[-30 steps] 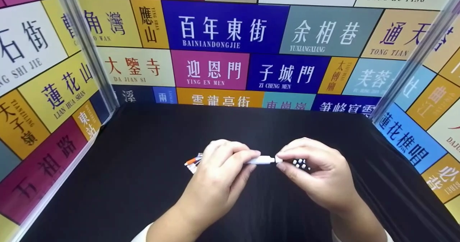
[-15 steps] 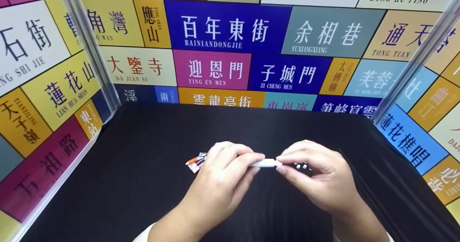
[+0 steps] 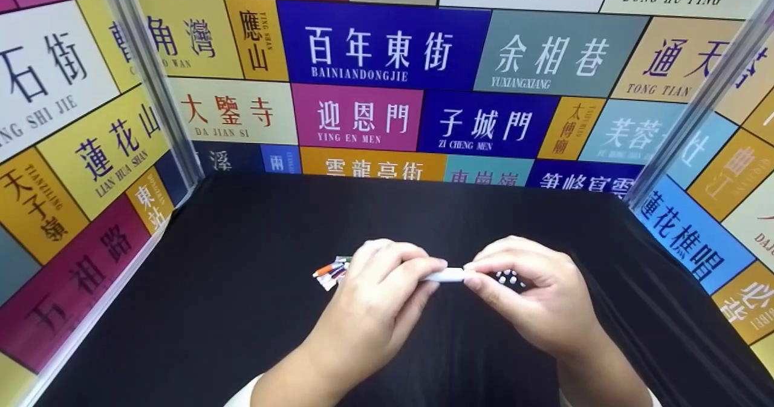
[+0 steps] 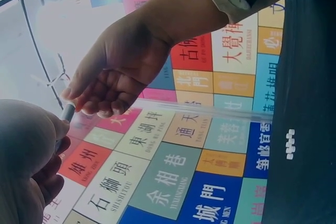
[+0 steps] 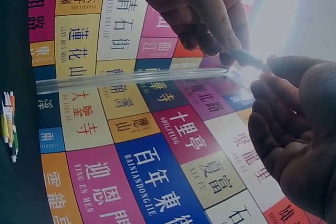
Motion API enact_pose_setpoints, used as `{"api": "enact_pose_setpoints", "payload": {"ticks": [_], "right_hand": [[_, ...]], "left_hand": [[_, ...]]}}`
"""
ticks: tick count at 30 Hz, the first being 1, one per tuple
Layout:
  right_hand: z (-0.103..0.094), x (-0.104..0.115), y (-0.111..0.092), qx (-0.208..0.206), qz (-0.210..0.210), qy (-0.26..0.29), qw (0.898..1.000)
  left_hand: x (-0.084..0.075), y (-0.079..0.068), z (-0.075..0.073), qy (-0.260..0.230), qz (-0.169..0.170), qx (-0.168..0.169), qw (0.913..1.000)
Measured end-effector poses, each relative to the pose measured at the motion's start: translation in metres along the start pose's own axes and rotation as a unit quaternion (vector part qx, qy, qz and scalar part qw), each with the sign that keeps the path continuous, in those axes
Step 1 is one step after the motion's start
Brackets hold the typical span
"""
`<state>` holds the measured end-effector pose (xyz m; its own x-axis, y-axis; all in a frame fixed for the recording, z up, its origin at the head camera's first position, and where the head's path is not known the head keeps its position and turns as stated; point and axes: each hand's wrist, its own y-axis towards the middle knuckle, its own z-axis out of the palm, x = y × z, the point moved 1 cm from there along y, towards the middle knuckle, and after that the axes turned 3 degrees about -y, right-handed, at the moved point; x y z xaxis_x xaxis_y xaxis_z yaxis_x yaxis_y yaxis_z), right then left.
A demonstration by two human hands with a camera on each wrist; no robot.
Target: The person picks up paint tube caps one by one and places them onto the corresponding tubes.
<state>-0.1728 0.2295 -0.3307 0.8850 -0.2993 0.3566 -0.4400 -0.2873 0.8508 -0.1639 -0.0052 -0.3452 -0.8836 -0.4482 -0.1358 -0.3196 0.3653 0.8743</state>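
My left hand [image 3: 378,295] pinches a white pen [image 3: 448,274] between thumb and fingers, its barrel lying roughly level above the table. At the pen's right end, the thumb and fingertips of my right hand [image 3: 541,298] pinch a small white end piece, mostly hidden by the fingertips. In the left wrist view the white pen [image 4: 69,110] spans the gap between both hands. Behind my left hand lies a pile of pens [image 3: 329,270], one of them orange, partly covered by the hand. Several small white pieces [image 3: 508,277] lie beyond my right fingers.
A black cloth [image 3: 266,213] covers the table. Printed sign panels [image 3: 381,44] stand at the back and sides, with clear upright edges [image 3: 163,92] at the corners. In the right wrist view the loose pens [image 5: 9,124] lie together on the cloth.
The dark gap between the pen's barrel and the white end piece has closed. My left hand has shifted slightly right; my right hand stays nearly in place.
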Motion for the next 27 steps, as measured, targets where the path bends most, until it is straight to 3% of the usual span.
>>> {"api": "enact_pose_setpoints", "payload": {"ticks": [15,19,23,27], "right_hand": [[0.0014,-0.0009,0.0001,0.000,0.022,-0.024,0.999],[0.0000,-0.0017,-0.0004,-0.008,0.020,0.021,1.000],[-0.0005,0.0005,0.0026,-0.014,-0.019,0.098,0.995],[0.0016,0.0058,0.0085,-0.007,-0.077,0.104,0.992]], "left_hand": [[0.0011,-0.0014,0.0014,-0.009,-0.022,0.021,0.9995],[0.0012,-0.0019,0.0013,-0.018,-0.036,0.027,0.9988],[0.0014,-0.0019,0.0010,-0.025,-0.041,0.025,0.9986],[0.0022,-0.0015,0.0012,-0.025,-0.036,0.016,0.9989]]}}
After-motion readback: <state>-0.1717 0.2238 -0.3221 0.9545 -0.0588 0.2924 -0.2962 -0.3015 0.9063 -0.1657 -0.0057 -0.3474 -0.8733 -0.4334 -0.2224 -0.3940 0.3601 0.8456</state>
